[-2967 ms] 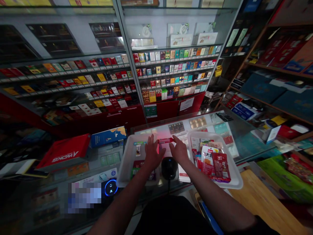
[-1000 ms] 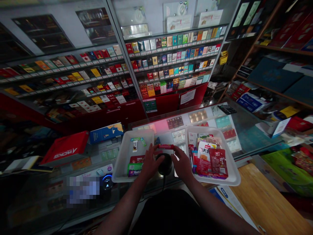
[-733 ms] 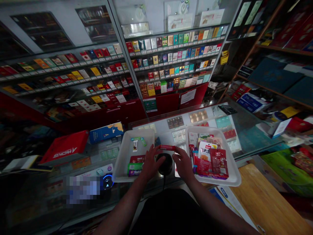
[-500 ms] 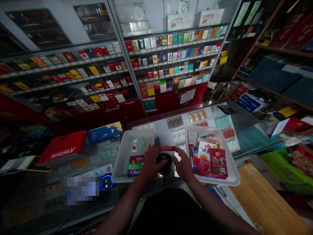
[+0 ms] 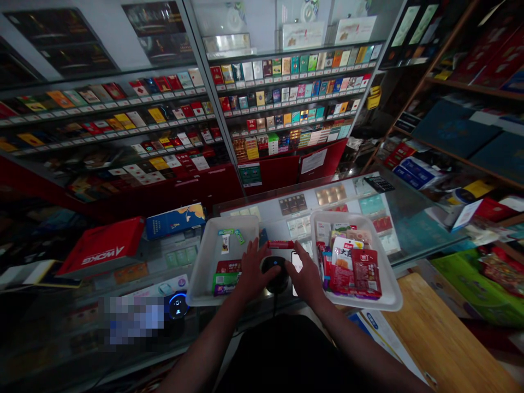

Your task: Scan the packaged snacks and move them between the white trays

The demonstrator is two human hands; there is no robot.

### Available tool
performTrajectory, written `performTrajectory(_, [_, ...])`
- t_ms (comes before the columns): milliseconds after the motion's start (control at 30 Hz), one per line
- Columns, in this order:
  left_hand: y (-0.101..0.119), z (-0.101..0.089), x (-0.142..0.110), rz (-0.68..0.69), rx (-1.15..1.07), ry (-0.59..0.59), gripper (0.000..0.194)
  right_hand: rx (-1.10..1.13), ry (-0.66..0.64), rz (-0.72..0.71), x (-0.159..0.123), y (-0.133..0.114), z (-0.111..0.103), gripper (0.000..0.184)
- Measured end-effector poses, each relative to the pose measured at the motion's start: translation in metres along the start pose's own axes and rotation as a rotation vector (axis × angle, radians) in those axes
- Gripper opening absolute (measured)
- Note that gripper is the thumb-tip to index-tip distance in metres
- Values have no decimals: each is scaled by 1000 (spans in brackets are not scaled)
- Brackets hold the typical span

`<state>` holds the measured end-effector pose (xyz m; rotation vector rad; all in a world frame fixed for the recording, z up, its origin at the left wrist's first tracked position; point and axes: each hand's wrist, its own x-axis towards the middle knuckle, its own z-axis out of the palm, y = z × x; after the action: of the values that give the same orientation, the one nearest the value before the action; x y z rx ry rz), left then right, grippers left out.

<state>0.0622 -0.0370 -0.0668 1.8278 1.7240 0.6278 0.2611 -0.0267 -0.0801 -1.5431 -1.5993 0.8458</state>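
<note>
A slim red stick-shaped packet (image 5: 280,244) lies crosswise between my hands, just beyond a round black device (image 5: 275,274) with a small light on top and a cable. My left hand (image 5: 252,272) has its fingertips at the packet's left end, its thumb over the device. The fingertips of my right hand (image 5: 303,273) meet the right end, and its thumb points inward. A phone with a lit screen (image 5: 296,262) is partly covered by my right hand. On the left, a white tray (image 5: 195,273) contains several small snack packets; a second white tray (image 5: 393,292) on the right holds more.
Both trays stand on a glass counter (image 5: 409,218) with flat packs beneath the glass. At left are a red box (image 5: 102,245), a blue box (image 5: 176,221) and a round glowing device (image 5: 179,305). A calculator (image 5: 380,183) lies far right; a wooden board (image 5: 446,333) is nearer.
The red packet has shifted slightly away from me and turned a little, showing more of its printed side. My right fingers have moved slightly up with it. The trays stay put.
</note>
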Motion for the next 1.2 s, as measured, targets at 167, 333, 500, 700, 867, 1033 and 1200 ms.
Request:
performTrajectory(167, [17, -5, 4, 94, 41, 26, 85, -15, 41, -13, 1, -7, -15, 68])
performTrajectory(333, [43, -4, 5, 182, 82, 51, 82, -6, 79, 5, -6, -7, -40, 67])
performTrajectory(500, [75, 6, 4, 247, 101, 21, 87, -17, 120, 52, -19, 1, -67, 68])
performTrajectory(700, [110, 30, 3, 320, 132, -36, 89, -73, 205, 51, -39, 26, -94, 62])
performTrajectory(867, [130, 56, 2, 330, 118, -109, 90, -83, 174, 104, -64, 49, -109, 67])
performTrajectory(1033, [143, 78, 3, 337, 125, -181, 88, -130, 111, 157, -82, 65, -119, 60])
performTrajectory(1200, [151, 92, -2, 343, 129, -213, 90, -192, 94, 118, -86, 82, -129, 55])
